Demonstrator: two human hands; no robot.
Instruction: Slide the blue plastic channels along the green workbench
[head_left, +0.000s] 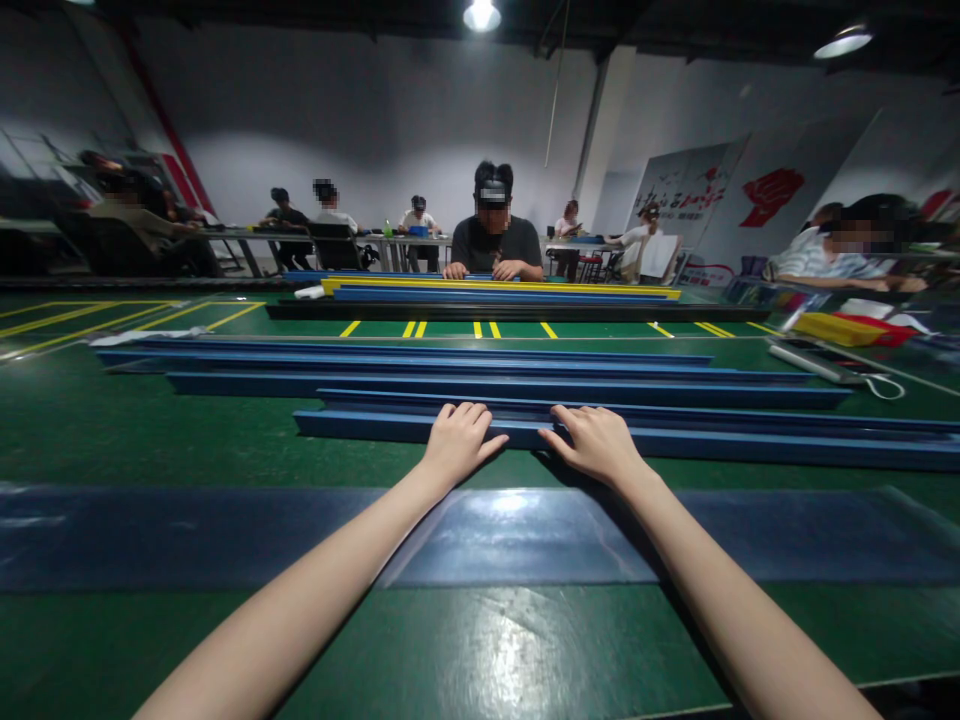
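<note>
A long blue channel strip [720,440] with raised edges lies across the green table in front of me. My left hand [459,440] grips its near wall, fingers curled over the top into the channel and thumb along the front. About a hand's width to the right, my right hand [596,440] grips the same strip in the same way, its thumb pointing inward. The fingertips of both hands are partly hidden inside the channel. Just beyond lie a second blue strip [510,385] and a third blue strip [412,354], roughly parallel to the first.
A clear plastic sheet [517,540] lies flat under my forearms. Farther off are a black strip [517,311] and a yellow strip [502,287], with a person [495,240] seated behind them. At right are a corded device [817,362] and a yellow tray [836,328].
</note>
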